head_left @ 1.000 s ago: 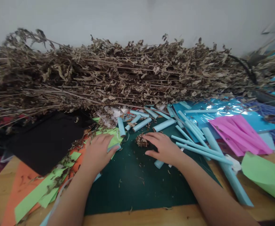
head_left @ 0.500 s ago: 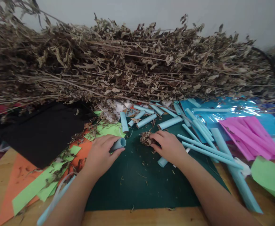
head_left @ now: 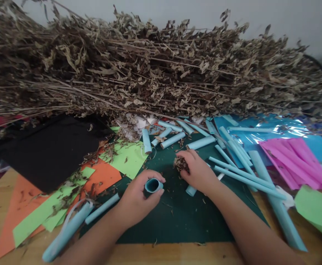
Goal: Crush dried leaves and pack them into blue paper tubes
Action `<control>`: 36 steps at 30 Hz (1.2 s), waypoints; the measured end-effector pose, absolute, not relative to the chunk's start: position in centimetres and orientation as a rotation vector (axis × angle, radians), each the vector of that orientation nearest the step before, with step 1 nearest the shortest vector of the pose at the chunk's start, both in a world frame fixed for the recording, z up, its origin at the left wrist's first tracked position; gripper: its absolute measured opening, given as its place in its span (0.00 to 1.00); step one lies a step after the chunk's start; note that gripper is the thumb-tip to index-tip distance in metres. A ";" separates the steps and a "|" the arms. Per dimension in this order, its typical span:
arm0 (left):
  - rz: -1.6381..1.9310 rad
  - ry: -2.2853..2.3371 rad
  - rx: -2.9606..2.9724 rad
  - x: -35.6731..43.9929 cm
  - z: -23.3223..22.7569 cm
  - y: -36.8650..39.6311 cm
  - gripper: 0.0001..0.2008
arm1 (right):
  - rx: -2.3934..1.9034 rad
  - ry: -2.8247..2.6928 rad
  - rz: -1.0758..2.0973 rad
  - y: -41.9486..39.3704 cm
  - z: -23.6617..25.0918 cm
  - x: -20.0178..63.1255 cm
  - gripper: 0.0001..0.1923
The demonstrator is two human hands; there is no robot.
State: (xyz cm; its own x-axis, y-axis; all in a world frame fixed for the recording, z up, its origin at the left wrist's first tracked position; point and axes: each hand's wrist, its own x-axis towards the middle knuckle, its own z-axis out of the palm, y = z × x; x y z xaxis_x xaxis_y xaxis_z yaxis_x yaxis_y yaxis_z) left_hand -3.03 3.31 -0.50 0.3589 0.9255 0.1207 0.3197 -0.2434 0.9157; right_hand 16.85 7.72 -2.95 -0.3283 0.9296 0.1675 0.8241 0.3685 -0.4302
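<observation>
1. Head view: your left hand (head_left: 137,197) is wrapped around a short blue tube (head_left: 153,185), gripped upright with its open mouth facing the camera, just above the green mat (head_left: 174,221).
2. Your right hand (head_left: 198,172) is curled over a clump of dry leaves (head_left: 180,164), fingers pinching it against the mat. Tube and clump sit near each other, not touching.
3. A short blue roll (head_left: 190,190) lies partly under your right wrist.
4. More blue rolls (head_left: 172,140) are scattered at the mat's far edge; long thin ones (head_left: 240,173) fan out to the right of your right hand.
5. Behind everything, a big heap of dried stalks (head_left: 149,73) spans the table's width.
6. To the left: black sheet (head_left: 47,154), orange paper (head_left: 102,176) and green paper (head_left: 127,158), all dusted with leaf crumbs.
7. To the right: pink sheets (head_left: 293,162) on glossy blue film (head_left: 273,129), and a green sheet (head_left: 318,211) at the edge.
8. Another long blue roll (head_left: 67,230) lies by your left forearm on the wooden table (head_left: 0,206).
</observation>
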 end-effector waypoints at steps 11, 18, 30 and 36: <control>0.983 1.014 1.940 -2.6 -0.6 3.1 0.08 | -1.452 -2.075 0.447 8.0 -3.2 17.2 0.05; 0.987 0.967 2.004 -2.6 -1.0 3.2 0.09 | -1.368 -1.922 0.611 8.3 -3.3 18.1 0.14; 0.881 0.901 2.045 -2.4 -1.1 3.4 0.05 | -1.524 -1.672 0.577 8.6 -1.7 16.3 0.21; 0.876 0.850 2.069 -2.3 -0.9 3.5 0.04 | -1.483 -1.690 0.515 8.8 -2.3 15.7 0.21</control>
State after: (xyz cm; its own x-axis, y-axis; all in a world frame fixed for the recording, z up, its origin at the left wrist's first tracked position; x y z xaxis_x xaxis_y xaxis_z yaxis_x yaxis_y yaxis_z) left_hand -2.28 3.49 -0.89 0.5508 0.7758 0.3078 0.2844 -0.5211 0.8047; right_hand 15.73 8.76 -2.32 0.0192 0.9527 0.3032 0.6215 0.2262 -0.7500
